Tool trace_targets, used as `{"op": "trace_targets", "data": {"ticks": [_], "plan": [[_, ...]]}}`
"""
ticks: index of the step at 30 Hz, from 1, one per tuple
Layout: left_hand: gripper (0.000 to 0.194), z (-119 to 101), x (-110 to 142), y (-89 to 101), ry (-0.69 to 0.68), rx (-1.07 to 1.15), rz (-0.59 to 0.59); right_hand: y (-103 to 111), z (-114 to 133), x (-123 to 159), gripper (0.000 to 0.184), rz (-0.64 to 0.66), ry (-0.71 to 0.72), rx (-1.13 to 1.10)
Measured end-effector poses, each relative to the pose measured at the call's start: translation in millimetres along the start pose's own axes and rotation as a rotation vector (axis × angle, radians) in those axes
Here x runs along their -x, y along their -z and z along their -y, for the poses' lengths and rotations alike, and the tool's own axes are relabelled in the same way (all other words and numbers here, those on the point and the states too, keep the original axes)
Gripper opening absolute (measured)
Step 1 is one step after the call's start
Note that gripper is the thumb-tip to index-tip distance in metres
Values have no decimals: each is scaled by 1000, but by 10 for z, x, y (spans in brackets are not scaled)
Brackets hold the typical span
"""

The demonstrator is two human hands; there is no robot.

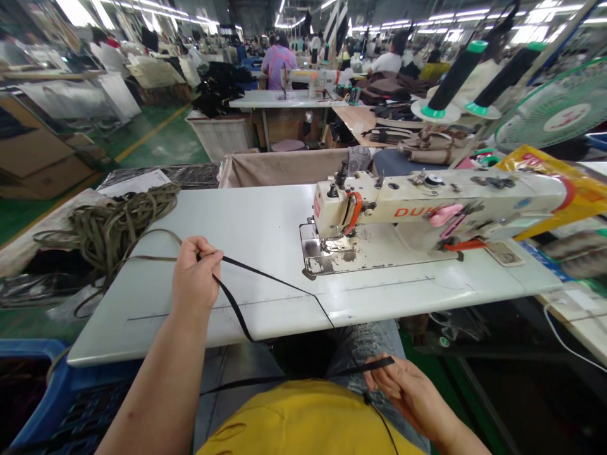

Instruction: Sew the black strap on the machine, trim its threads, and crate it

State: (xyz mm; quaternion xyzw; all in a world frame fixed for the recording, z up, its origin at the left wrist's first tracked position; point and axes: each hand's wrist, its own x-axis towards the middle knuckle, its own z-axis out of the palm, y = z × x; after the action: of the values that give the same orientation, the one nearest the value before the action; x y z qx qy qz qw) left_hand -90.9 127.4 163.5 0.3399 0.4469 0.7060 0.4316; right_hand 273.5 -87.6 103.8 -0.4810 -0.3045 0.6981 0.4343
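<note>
My left hand [196, 272] is closed in a pinch above the left part of the white sewing table [237, 215]. It grips a narrow black strap [233, 304], which runs from the fist both toward the table's front edge and across the top to the right. Low on the right, near my lap, my right hand [408, 385] pinches a flat end of black strap between thumb and fingers. A stretch of the strap lies across the yellow clothing at my waist. Whether both hands hold one continuous strap, I cannot tell. The sewing machine [360, 215] stands beyond my hands.
A heap of olive straps [123, 227] lies at the table's left end, with a blue plastic crate [38, 360] below. Thread cones [455, 79] and a green fan [559, 114] stand at the right. A fabric-lined bin [284, 167] sits behind the table; people work farther back.
</note>
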Motion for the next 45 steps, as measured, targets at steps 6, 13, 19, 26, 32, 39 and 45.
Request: {"op": "trace_targets", "data": {"ticks": [6, 13, 19, 26, 32, 39, 45], "plan": [[42, 104, 42, 49, 37, -15, 12, -21, -196, 156, 66, 203, -82, -90], [39, 75, 31, 249, 65, -21, 113, 198, -256, 222, 66, 22, -11, 129], [31, -77, 158, 220, 54, -49, 244, 329, -144, 0, 19, 62, 150, 781], [20, -183, 369, 118, 84, -76, 467, -41, -6, -365, 31, 115, 394, 995], [17, -229, 568, -103, 145, -7, 686, -773, 336, -646, 25, 144, 686, 805], [19, -133, 723, -256, 282, 70, 840, -1160, 465, -883, 15, 341, 629, 766], [38, -41, 578, -158, 205, -222, 695, -999, 331, -815, 39, 333, 251, 402]]}}
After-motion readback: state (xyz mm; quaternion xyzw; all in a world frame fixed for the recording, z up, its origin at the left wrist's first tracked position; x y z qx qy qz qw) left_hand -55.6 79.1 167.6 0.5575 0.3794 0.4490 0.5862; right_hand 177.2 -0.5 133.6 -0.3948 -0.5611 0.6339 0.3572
